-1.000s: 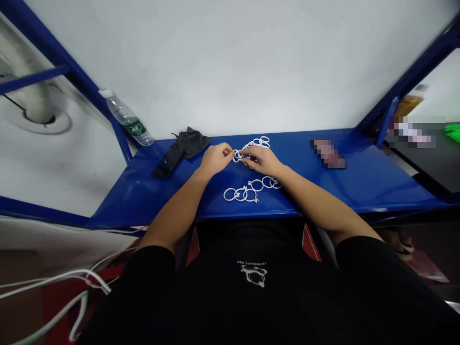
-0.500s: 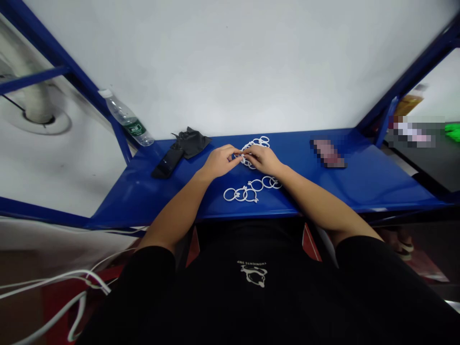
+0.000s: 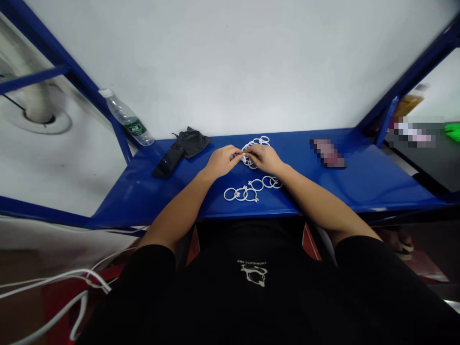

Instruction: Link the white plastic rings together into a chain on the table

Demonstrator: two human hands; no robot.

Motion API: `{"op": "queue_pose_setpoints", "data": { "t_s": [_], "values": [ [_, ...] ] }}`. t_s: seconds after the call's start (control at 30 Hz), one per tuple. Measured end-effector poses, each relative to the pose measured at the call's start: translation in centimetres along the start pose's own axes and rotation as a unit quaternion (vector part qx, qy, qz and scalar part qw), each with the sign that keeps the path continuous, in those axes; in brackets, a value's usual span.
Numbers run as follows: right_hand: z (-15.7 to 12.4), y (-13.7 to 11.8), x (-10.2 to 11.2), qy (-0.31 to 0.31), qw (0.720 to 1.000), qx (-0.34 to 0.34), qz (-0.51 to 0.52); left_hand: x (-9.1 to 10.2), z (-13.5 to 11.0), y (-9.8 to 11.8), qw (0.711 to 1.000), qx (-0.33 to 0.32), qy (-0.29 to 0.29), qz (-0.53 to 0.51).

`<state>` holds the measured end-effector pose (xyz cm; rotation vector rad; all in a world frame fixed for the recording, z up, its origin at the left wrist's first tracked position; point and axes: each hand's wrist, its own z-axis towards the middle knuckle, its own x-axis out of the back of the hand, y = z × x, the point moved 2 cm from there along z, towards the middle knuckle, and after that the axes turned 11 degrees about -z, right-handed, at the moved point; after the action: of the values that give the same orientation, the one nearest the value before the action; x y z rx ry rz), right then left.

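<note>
Both pinching, left hand (image 3: pixel 222 161) and right hand (image 3: pixel 263 159) now meet on white plastic rings (image 3: pixel 250 164).

Black shirt (image 3: pixel 215 287), chest: small white capitals (image 3: pixel 249 263), upside down from this view, roughly "YHONICHTC 5MP", uncertain; cartoon logo (image 3: pixel 254 275) just beside them, no legible words. Water bottle (image 3: pixel 125 117): green label (image 3: pixel 135 127), print too small to read. Amber bottle (image 3: pixel 409 104), far right: blurred, nothing legible. Other lettering: none readable.
</note>
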<state>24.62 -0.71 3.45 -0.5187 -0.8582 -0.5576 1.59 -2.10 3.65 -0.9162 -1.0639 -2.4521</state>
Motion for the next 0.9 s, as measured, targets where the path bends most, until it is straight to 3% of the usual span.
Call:
{"op": "queue_pose_setpoints", "data": {
  "t_s": [0.13, 0.3, 0.4, 0.63, 0.77, 0.9],
  "values": [
    [0.1, 0.8, 1.0, 0.046, 0.996, -0.066, -0.033, 0.2, 0.0, 0.6, 1.0, 0.018, -0.007, -0.023],
    [0.0, 2.2, 1.5, 0.067, 0.988, -0.128, -0.049, -1.4, -0.5, 2.4, 0.976, 0.012, -0.212, -0.057],
    [0.0, 2.2, 1.4, 0.055, 0.989, -0.129, -0.043, -2.1, -0.6, 2.9, 0.962, 0.016, -0.267, -0.045],
    [-0.1, 1.5, 1.4, 0.062, 0.994, -0.09, -0.028, -2.2, -0.6, 2.2, 0.973, -0.019, -0.223, -0.055],
    [-0.1, 1.8, 1.3, 0.057, 0.995, -0.084, -0.019, -2.5, -0.6, 1.8, 0.971, -0.037, -0.229, -0.059],
    [-0.1, 1.8, 1.1, 0.047, 0.996, -0.077, -0.013, -2.5, -0.6, 1.1, 0.977, -0.024, -0.207, -0.037]
  ]
}}
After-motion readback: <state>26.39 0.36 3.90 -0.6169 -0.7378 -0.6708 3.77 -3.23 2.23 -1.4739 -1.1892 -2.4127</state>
